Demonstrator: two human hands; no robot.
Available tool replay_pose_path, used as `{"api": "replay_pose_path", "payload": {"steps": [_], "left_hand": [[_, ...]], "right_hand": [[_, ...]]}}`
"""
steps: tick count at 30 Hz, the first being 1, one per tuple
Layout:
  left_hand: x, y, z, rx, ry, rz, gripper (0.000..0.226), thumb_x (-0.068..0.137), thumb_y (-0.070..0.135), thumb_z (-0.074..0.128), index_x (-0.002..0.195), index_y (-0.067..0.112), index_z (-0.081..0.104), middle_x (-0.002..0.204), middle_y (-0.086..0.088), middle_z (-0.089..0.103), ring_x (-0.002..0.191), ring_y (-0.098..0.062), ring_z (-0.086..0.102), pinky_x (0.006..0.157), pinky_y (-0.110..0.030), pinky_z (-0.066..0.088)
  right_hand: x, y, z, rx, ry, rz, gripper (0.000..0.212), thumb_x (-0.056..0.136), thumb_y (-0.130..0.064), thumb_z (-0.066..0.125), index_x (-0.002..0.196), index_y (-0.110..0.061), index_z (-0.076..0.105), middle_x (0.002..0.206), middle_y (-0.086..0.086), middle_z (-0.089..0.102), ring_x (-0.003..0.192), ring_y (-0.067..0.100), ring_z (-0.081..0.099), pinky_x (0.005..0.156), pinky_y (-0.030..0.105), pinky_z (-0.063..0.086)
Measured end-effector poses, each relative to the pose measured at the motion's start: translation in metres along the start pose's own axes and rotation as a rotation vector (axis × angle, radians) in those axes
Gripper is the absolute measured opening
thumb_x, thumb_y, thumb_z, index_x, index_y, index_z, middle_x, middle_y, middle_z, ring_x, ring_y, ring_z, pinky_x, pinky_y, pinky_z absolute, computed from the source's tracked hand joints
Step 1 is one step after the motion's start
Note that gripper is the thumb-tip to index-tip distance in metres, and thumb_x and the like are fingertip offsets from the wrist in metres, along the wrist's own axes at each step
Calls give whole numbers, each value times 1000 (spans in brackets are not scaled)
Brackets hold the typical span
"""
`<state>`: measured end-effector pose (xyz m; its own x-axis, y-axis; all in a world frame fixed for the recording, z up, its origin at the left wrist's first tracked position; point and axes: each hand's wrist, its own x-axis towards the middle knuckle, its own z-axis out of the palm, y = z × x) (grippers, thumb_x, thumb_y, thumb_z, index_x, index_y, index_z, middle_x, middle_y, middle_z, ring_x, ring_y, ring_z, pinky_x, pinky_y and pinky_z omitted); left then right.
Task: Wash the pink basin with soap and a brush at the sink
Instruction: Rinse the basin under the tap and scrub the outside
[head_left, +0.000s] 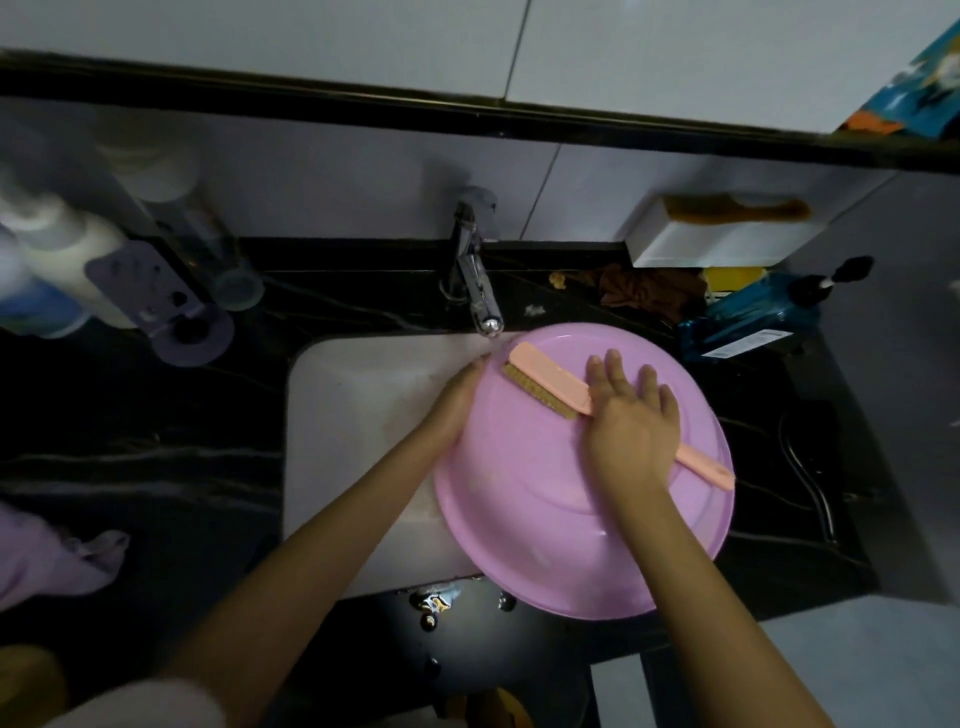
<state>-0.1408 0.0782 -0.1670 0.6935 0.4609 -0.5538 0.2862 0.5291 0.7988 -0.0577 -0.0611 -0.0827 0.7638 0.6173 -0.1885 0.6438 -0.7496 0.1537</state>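
Here, spread right hand (631, 431) presses brush (550, 382) on pink basin (519, 493); left hand (457, 400) apparently grips its rim.

- Frame was dim overall; the black countertop (156, 467) went near black at left and lower left, with detail lost.
- Brightest zones: pink basin (545, 519) and white sink (363, 415) at centre, wall tiles (260, 31) along the top.
- Small glare patch on the wet countertop, bottom centre.
- Tap (475, 275) threw a soft shadow on the wall.
- Bottles (62, 260) at upper left were smeared by blur.
- Wide-angle bend: ledge (363, 101) across the top curved.
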Motion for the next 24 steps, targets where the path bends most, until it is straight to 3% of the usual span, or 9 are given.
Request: {"api": "replay_pose_path", "payload": {"steps": [2, 5, 7, 9, 12, 15, 18, 21, 24], "left_hand": [[-22, -10, -2, 101, 55, 104, 38, 101, 27, 36, 137, 21, 48, 136, 4, 50, 127, -14, 45, 106, -31, 35], [-9, 7, 2, 141, -34, 213, 44, 98, 8, 42, 142, 15, 40, 138, 2, 44, 127, -10, 40, 103, -18, 34], [9, 22, 8, 156, -156, 248, 44, 93, 1, 46, 136, 11, 47, 136, -6, 50, 127, -18, 46, 109, -28, 34], [21, 26, 7, 95, -190, 161, 40, 92, 9, 52, 131, 15, 52, 132, -8, 55, 123, -19, 51, 111, -37, 34], [3, 19, 3, 91, -123, 130, 36, 100, 29, 42, 132, 21, 54, 135, -1, 55, 121, -12, 52, 109, -35, 37], [-31, -6, -7, 124, -36, 71, 42, 102, 37, 29, 140, 25, 43, 137, 9, 47, 124, -9, 44, 105, -27, 33], [-49, -43, -43, 327, 12, 162, 38, 99, 15, 45, 136, 21, 48, 135, 5, 50, 129, -14, 45, 106, -26, 34], [-51, -66, -64, 314, 210, 171, 40, 87, -9, 52, 117, 16, 62, 116, -5, 62, 112, -28, 59, 96, -31, 47], [-60, -70, -49, 178, 212, -40, 44, 93, 7, 51, 136, 16, 47, 130, -7, 51, 113, -24, 55, 82, -24, 51]], "right_hand": [[-6, 3, 1, 41, 15, 30, 59, 92, -13, 41, 149, -16, 26, 156, 5, 24, 141, 39, 21, 112, 50, 17], [-11, 4, 8, 93, 35, 61, 58, 92, -11, 41, 149, -14, 29, 154, 6, 28, 140, 40, 22, 112, 51, 18], [-11, 4, 9, 99, 42, 68, 58, 92, -11, 43, 148, -14, 29, 154, 7, 28, 140, 40, 23, 112, 51, 19], [-10, 3, 9, 93, 49, 65, 59, 91, -11, 44, 148, -14, 30, 154, 7, 29, 139, 41, 24, 111, 51, 20], [-8, 0, 6, 62, 34, 62, 60, 92, -12, 44, 149, -14, 27, 155, 5, 26, 140, 39, 22, 112, 50, 18], [-8, -4, 5, 36, 19, 82, 61, 93, -14, 41, 151, -15, 20, 157, 3, 20, 141, 38, 18, 113, 49, 16], [-9, -2, 6, 35, 9, 88, 61, 94, -13, 39, 151, -15, 18, 158, 3, 18, 141, 38, 16, 113, 49, 15], [-10, -3, 5, 45, -1, 95, 60, 95, -13, 39, 151, -14, 17, 158, 4, 16, 141, 39, 15, 113, 50, 14], [-8, -8, 2, 13, -15, 110, 60, 95, -13, 36, 151, -13, 14, 159, 4, 13, 141, 38, 14, 113, 50, 15]]}}
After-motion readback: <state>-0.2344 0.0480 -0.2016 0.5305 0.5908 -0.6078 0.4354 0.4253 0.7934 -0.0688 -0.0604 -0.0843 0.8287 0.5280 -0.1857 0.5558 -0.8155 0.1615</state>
